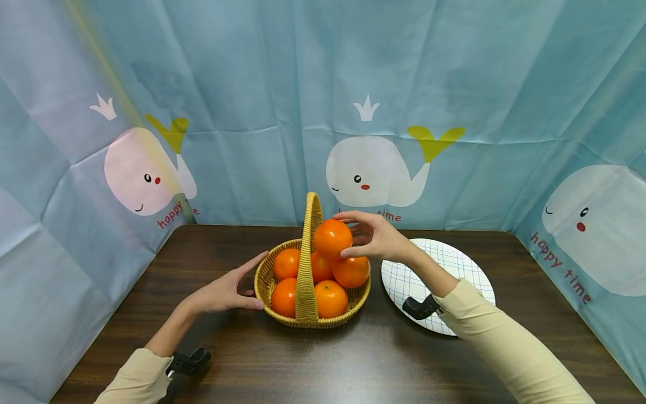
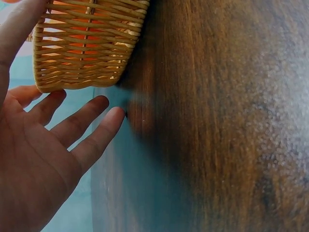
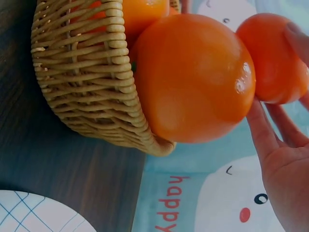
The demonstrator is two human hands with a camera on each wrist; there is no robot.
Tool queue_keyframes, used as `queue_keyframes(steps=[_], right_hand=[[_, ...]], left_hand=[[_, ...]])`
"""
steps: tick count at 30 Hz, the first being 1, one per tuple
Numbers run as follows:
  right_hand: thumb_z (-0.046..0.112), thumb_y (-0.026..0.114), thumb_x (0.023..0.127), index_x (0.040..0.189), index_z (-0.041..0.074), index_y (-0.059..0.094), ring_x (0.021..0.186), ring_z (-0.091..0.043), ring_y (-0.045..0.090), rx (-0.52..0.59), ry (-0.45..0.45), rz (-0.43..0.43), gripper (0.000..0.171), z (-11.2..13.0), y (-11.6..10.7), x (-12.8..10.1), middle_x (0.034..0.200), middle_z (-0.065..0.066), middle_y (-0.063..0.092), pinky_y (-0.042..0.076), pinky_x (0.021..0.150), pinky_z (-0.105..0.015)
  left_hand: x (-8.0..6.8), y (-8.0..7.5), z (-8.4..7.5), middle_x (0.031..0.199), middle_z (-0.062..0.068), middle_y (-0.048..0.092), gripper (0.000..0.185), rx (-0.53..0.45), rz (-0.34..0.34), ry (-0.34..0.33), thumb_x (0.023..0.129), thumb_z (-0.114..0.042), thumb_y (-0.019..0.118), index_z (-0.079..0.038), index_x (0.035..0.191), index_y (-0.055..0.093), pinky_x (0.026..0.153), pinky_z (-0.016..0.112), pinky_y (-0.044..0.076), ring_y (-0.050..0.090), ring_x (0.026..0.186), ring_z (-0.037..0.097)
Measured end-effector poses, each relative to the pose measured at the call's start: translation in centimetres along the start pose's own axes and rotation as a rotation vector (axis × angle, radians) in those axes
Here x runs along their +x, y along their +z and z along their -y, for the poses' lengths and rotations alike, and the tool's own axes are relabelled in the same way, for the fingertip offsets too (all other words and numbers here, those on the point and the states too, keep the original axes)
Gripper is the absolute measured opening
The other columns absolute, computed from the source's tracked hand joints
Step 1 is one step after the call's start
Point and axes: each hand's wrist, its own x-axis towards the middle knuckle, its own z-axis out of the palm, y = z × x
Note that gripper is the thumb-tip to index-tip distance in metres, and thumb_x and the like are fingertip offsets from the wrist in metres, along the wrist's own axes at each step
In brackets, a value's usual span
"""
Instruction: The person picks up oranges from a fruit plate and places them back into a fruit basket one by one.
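Observation:
A wicker basket (image 1: 328, 322) with a tall handle (image 1: 309, 247) stands mid-table and holds several oranges. My right hand (image 1: 375, 235) grips the topmost orange (image 1: 330, 238), fingers over its top and thumb under its right side. In the right wrist view that orange (image 3: 273, 58) lies against my fingers (image 3: 285, 145), beside a larger orange (image 3: 193, 77) at the basket's rim (image 3: 82, 82). My left hand (image 1: 227, 289) lies with straight fingers against the basket's left wall. In the left wrist view its fingers (image 2: 77, 125) are spread just below the basket (image 2: 82, 63).
A white plate with a blue grid (image 1: 454, 264) lies right of the basket, under my right forearm; its edge shows in the right wrist view (image 3: 29, 215). The dark wooden table (image 1: 353, 365) is walled by a blue whale-print curtain (image 1: 373, 84) at the back and both sides.

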Motion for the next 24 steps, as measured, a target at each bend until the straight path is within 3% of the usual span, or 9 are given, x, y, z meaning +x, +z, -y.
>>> queue_keyframes(steps=[14,24], right_hand=[[0.001,0.083,0.084,0.145,0.002,0.052,0.122,-0.035,0.058,-0.018,-0.013,0.037,0.069,0.0,0.1,-0.1,0.141,-0.017,0.055,0.050,0.099,-0.051],[-0.004,0.077,0.088,0.132,-0.004,0.061,0.114,-0.034,0.063,-0.090,0.012,-0.058,0.047,-0.4,-3.1,-3.9,0.128,-0.016,0.061,0.054,0.094,-0.047]], left_hand=[[0.0,-0.1,0.1,0.167,0.017,0.011,0.100,0.019,0.001,-0.006,0.090,-0.016,0.079,-0.012,0.164,0.012,0.099,0.052,0.049,0.023,0.144,0.045],[0.0,-0.1,0.0,0.166,0.019,0.012,0.100,0.016,0.008,-0.004,0.091,-0.018,0.079,-0.012,0.164,0.012,0.099,0.052,0.048,0.023,0.144,0.046]])
